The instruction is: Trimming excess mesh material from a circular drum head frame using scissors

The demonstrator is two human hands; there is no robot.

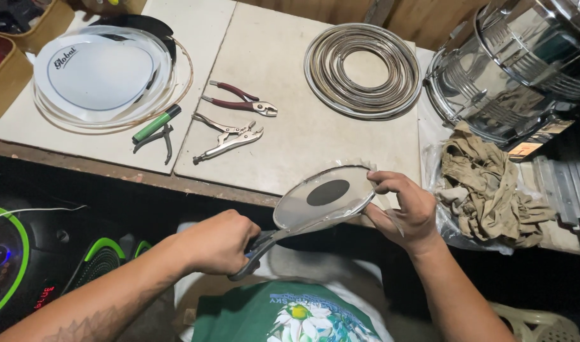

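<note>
Clear round drumhead with dark centre dot (325, 197) at frame centre, left hand (217, 242) lower left of it, right hand (407, 209) at its right edge; red-handled pliers (242, 101) and silver locking pliers (229, 138) above on the table (302, 145); coiled metal hoops (363, 69) upper centre.

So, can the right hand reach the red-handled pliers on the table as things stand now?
Probably not at once: the right hand holds the rim of the round clear drumhead. The tabletop path to the red-handled pliers looks unobstructed.

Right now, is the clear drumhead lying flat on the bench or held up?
Held up, tilted. The clear drumhead is off the bench: right hand grips its rim, left hand works scissors at its edge.
</note>
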